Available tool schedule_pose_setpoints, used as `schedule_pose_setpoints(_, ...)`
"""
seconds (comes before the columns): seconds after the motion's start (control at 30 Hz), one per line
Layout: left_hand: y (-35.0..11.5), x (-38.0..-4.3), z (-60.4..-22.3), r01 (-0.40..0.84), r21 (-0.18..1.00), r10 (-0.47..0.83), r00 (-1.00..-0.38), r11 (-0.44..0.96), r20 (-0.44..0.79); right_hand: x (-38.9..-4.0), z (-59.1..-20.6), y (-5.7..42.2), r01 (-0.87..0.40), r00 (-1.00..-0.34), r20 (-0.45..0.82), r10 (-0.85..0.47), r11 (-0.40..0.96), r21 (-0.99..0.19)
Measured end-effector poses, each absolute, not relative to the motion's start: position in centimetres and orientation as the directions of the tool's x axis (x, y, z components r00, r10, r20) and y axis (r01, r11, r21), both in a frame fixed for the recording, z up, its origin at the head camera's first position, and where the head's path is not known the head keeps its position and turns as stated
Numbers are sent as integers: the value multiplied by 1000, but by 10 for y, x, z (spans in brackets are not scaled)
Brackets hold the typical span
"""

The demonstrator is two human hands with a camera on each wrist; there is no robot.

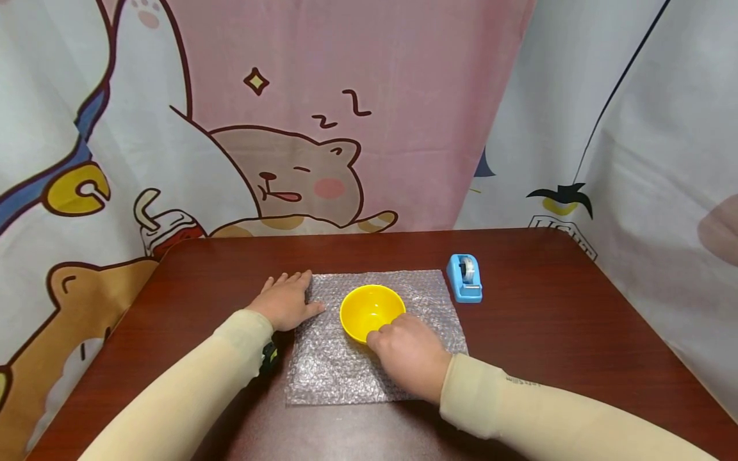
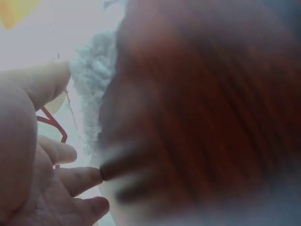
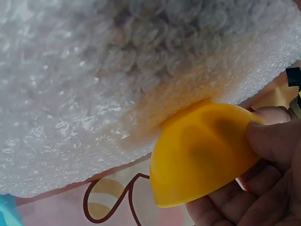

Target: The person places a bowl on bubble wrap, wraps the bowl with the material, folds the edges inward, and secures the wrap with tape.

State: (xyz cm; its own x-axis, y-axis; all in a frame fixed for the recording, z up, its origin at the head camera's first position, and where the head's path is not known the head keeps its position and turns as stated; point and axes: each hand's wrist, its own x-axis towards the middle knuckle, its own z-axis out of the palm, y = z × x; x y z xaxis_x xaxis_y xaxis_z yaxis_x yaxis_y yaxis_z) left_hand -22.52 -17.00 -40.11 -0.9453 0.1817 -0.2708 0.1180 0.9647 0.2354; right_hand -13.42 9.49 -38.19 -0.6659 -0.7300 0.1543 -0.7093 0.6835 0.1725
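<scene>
A yellow bowl (image 1: 362, 314) stands upright on a sheet of bubble wrap (image 1: 334, 378) near the middle of the table. My right hand (image 1: 410, 355) grips its near right rim; in the right wrist view the thumb lies on the outside of the bowl (image 3: 202, 155) and the other fingers go over the rim. At the sheet's left edge, my left hand (image 1: 285, 301) lies with its fingers spread and its thumb on the bubble wrap. The left wrist view shows that hand (image 2: 51, 169) with fingers extended beside the edge of the sheet (image 2: 94, 80).
A light blue tape dispenser (image 1: 464, 278) stands just right of the sheet's far corner. The brown wooden table (image 1: 542, 320) reaches back to a printed cartoon curtain (image 1: 415, 128). Something dark is worn at the left wrist (image 1: 268, 357).
</scene>
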Motion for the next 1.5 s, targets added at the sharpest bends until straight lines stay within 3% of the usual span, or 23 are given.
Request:
schedule_pose_setpoints(0.33,-169,-226,-403,120,323,193,-960,939,-205,-135,-383,94,-707,-675,137,-725,689,159)
schedule_pose_setpoints(0.87,-168,-227,-403,55,599,157,-980,799,-119,-135,-384,95,-701,-688,119,-716,698,147)
schedule_pose_setpoints(1.5,-160,-224,-398,42,675,164,-980,736,-117,-132,-386,102,-695,-696,154,-701,712,98)
